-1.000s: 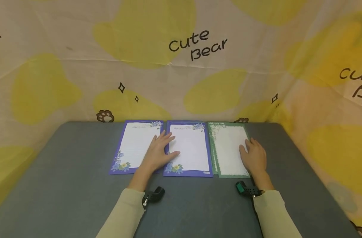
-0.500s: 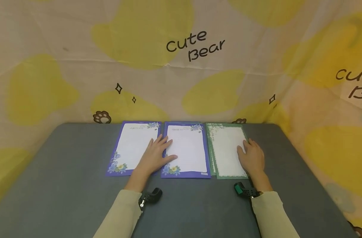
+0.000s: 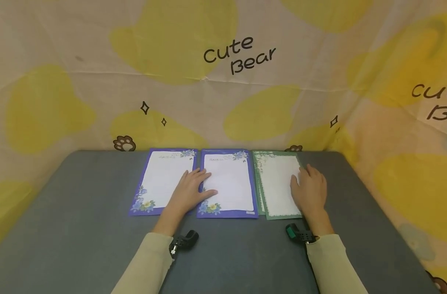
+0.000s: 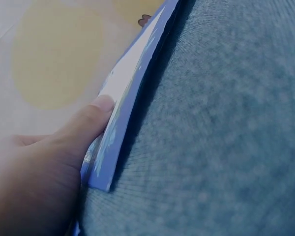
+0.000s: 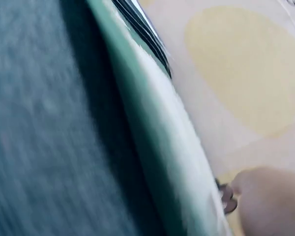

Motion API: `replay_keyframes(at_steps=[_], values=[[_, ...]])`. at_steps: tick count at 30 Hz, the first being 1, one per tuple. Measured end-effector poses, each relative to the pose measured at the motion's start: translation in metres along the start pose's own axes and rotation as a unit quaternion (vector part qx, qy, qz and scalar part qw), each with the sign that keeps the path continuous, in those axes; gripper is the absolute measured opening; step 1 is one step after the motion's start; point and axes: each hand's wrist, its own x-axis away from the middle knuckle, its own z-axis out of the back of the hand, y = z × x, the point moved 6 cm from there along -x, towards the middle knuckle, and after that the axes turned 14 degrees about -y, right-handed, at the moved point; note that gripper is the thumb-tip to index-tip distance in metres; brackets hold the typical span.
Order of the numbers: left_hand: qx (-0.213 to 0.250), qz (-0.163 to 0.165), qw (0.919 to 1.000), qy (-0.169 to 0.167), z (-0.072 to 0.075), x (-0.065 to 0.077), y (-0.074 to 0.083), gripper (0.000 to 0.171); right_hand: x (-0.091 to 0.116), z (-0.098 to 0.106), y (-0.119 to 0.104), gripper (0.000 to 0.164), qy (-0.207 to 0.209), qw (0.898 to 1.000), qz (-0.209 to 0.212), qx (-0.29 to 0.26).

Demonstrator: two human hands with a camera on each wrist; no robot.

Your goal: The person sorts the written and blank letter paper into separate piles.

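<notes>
Paper, three lots of it, sits side by side on a grey table (image 3: 80,228), so take the middle purple sheet (image 3: 231,181) as the anchor. Inside its border there's a white panel with blue flowers at top right and bottom left. Just left of it is the left purple sheet (image 3: 161,179), same design. Right of it are the green sheets (image 3: 278,188), with one poking out from under the top one, on the side nearest the anchor. The left hand (image 3: 188,190) lies across the anchor's left edge, fingers spread, thumb apart on its white part. The right hand (image 3: 311,188) is well to its right, at the green sheets' far edge, fingers loose and thumb apart; can't tell if any fingertips are tucked underneath. Behind the anchor hangs a cloth backdrop (image 3: 194,102) with "cute Bear" lettering.
</notes>
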Motion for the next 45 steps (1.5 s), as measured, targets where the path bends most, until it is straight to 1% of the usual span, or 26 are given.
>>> replay_keyframes(at_steps=[1, 2, 3, 4, 5, 6, 8, 9, 10, 11, 13, 15, 17, 20, 21, 23, 26, 29, 32, 34, 36, 39, 41, 43, 44, 45], values=[[-0.002, -0.001, 1.0000, 0.003, 0.001, 0.000, 0.000, 0.069, -0.001, 0.002, -0.006, 0.039, 0.013, 1.000, 0.010, -0.003], [-0.003, -0.001, 1.0000, 0.003, 0.002, 0.000, 0.000, 0.069, -0.001, 0.002, -0.013, 0.038, 0.018, 1.000, 0.018, -0.016], [-0.001, -0.002, 1.0000, 0.004, 0.002, 0.001, 0.000, 0.068, -0.002, 0.000, -0.021, 0.038, 0.013, 0.999, 0.028, -0.036], [0.000, -0.003, 1.0000, 0.004, 0.003, 0.001, 0.000, 0.067, -0.002, -0.003, -0.031, 0.038, -0.003, 0.997, 0.040, -0.063], [0.001, -0.002, 1.0000, 0.004, 0.003, 0.002, 0.000, 0.067, -0.003, -0.007, -0.041, 0.038, -0.027, 0.993, 0.053, -0.098], [0.001, -0.001, 1.0000, 0.004, 0.003, 0.002, -0.001, 0.067, -0.002, -0.013, -0.051, 0.040, -0.056, 0.987, 0.064, -0.133], [0.003, 0.001, 1.0000, 0.004, 0.003, 0.002, -0.001, 0.067, 0.000, -0.025, -0.073, 0.043, -0.116, 0.971, 0.078, -0.194], [0.003, 0.002, 1.0000, 0.004, 0.003, 0.003, -0.001, 0.068, 0.001, -0.031, -0.083, 0.044, -0.138, 0.964, 0.083, -0.211], [0.001, 0.003, 1.0000, 0.002, 0.003, 0.003, -0.001, 0.069, 0.003, -0.035, -0.090, 0.045, -0.152, 0.960, 0.083, -0.218], [0.000, 0.004, 1.0000, -0.001, 0.003, 0.003, -0.001, 0.069, 0.004, -0.039, -0.097, 0.045, -0.157, 0.960, 0.083, -0.214], [-0.002, 0.006, 1.0000, -0.007, 0.002, 0.002, 0.000, 0.071, 0.006, -0.043, -0.105, 0.043, -0.147, 0.966, 0.079, -0.195], [-0.006, 0.007, 0.9999, -0.012, 0.001, 0.002, 0.000, 0.072, 0.007, -0.044, -0.108, 0.041, -0.127, 0.975, 0.072, -0.166], [-0.007, 0.009, 0.9999, -0.013, 0.001, 0.002, 0.001, 0.072, 0.008, -0.045, -0.109, 0.040, -0.115, 0.981, 0.070, -0.140], [-0.003, 0.011, 0.9999, -0.012, 0.001, 0.002, 0.001, 0.071, 0.007, -0.049, -0.108, 0.042, -0.118, 0.983, 0.068, -0.123], [-0.003, 0.012, 0.9999, -0.012, 0.002, 0.002, 0.001, 0.071, 0.007, -0.049, -0.107, 0.042, -0.119, 0.983, 0.067, -0.126], [-0.002, 0.014, 0.9998, -0.012, 0.002, 0.002, 0.002, 0.070, 0.008, -0.050, -0.107, 0.042, -0.122, 0.980, 0.067, -0.143], [-0.003, 0.016, 0.9998, -0.012, 0.003, 0.002, 0.002, 0.070, 0.008, -0.048, -0.106, 0.037, -0.105, 0.975, 0.070, -0.185], [-0.003, 0.016, 0.9998, -0.014, 0.002, 0.002, 0.003, 0.070, 0.009, -0.045, -0.105, 0.034, -0.088, 0.966, 0.070, -0.231], [-0.004, 0.015, 0.9997, -0.016, 0.002, 0.002, 0.003, 0.071, 0.010, -0.043, -0.103, 0.032, -0.080, 0.957, 0.056, -0.273], [-0.004, 0.016, 0.9997, -0.017, 0.002, 0.003, 0.003, 0.071, 0.011, -0.044, -0.103, 0.031, -0.084, 0.953, 0.048, -0.287], [-0.005, 0.016, 0.9997, -0.018, 0.001, 0.003, 0.003, 0.072, 0.011, -0.045, -0.103, 0.030, -0.097, 0.950, 0.040, -0.294], [-0.006, 0.015, 0.9996, -0.021, 0.000, 0.003, 0.002, 0.072, 0.010, -0.048, -0.105, 0.029, -0.123, 0.951, 0.035, -0.282], [-0.009, 0.013, 0.9996, -0.023, 0.000, 0.002, 0.002, 0.073, 0.010, -0.049, -0.104, 0.027, -0.136, 0.950, 0.030, -0.281], [-0.008, 0.012, 0.9996, -0.023, -0.001, 0.001, 0.001, 0.074, 0.009, -0.050, -0.102, 0.026, -0.142, 0.945, 0.019, -0.295], [-0.005, 0.013, 0.9997, -0.021, -0.001, 0.001, 0.000, 0.075, 0.008, -0.050, -0.101, 0.025, -0.143, 0.940, 0.012, -0.308], [-0.001, 0.013, 0.9998, -0.017, 0.000, 0.001, 0.000, 0.077, 0.007, -0.050, -0.099, 0.025, -0.143, 0.933, 0.003, -0.329]])
